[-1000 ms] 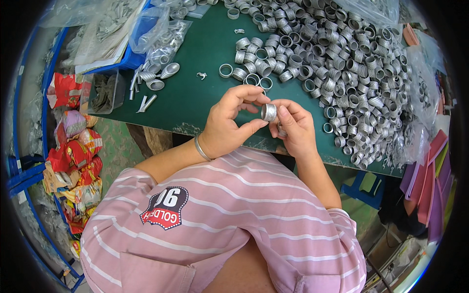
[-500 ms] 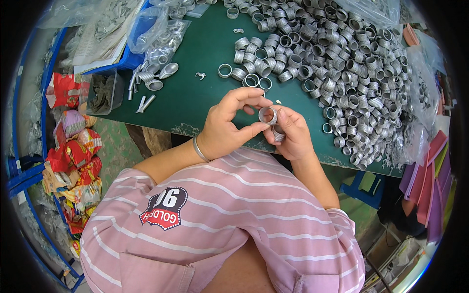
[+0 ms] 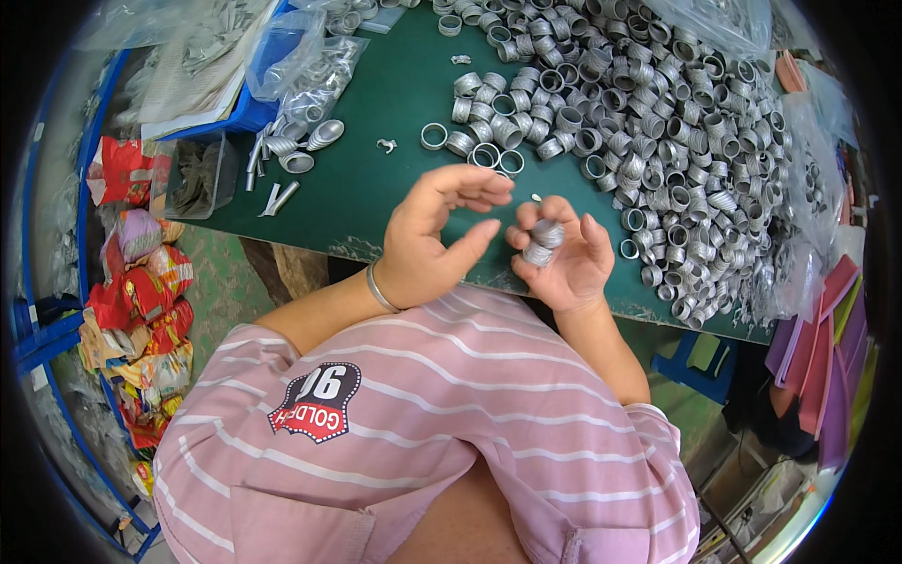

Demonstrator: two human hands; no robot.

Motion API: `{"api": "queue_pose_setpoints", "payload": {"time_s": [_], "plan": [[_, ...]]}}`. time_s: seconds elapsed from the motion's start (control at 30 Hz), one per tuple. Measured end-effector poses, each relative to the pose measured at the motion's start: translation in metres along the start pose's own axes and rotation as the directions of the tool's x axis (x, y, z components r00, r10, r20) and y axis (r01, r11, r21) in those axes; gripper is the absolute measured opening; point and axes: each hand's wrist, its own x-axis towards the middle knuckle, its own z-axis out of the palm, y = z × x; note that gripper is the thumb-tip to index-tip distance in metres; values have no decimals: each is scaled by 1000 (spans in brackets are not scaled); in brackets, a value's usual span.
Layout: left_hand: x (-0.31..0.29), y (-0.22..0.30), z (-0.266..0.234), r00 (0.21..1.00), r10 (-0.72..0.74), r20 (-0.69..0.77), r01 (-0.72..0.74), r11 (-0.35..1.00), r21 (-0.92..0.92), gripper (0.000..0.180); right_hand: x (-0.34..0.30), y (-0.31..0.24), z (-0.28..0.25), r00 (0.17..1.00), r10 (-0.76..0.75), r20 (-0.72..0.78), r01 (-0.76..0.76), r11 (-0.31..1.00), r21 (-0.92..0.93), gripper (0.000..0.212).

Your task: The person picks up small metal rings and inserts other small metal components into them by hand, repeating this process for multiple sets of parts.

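Note:
Two grey metal rings [image 3: 542, 242] with ridged outsides lie against the fingers of my right hand [image 3: 570, 260], which curls around them above the table's near edge. My left hand [image 3: 440, 219] is beside it, fingers apart and nothing in its grasp. Just beyond my hands, a few loose rings [image 3: 484, 155] sit on the green tabletop [image 3: 376, 202]. They border a large heap of similar metal rings [image 3: 620, 103] that spreads across the far and right side.
At the left stand a clear plastic box [image 3: 202, 179] and a blue bin [image 3: 246, 113] with papers. Slanted metal tubes [image 3: 324, 134] and a plastic bag of parts [image 3: 324, 80] lie nearby. A blue stool [image 3: 700, 365] stands below the table's right side.
My left hand has let go of the ring and drawn slightly left. My right hand has turned, its fingers opening somewhat, with both rings in it.

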Motion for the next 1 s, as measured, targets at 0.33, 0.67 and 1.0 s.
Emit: {"api": "queue_pose_setpoints", "payload": {"time_s": [0.33,0.67,1.0], "plan": [[-5,-3,-4,970,-215,-112,195,967,-163,39,39,-28,-1,933,-224,283,47,-702,-711,15],[2,-5,3,898,-439,30,424,845,-327,48,11,-22,9,938,-235,255,251,-49,-967,9],[-2,-5,0,991,-120,57,117,991,59,60,8,-13,1,973,-23,-231,-130,767,-628,23]]}}
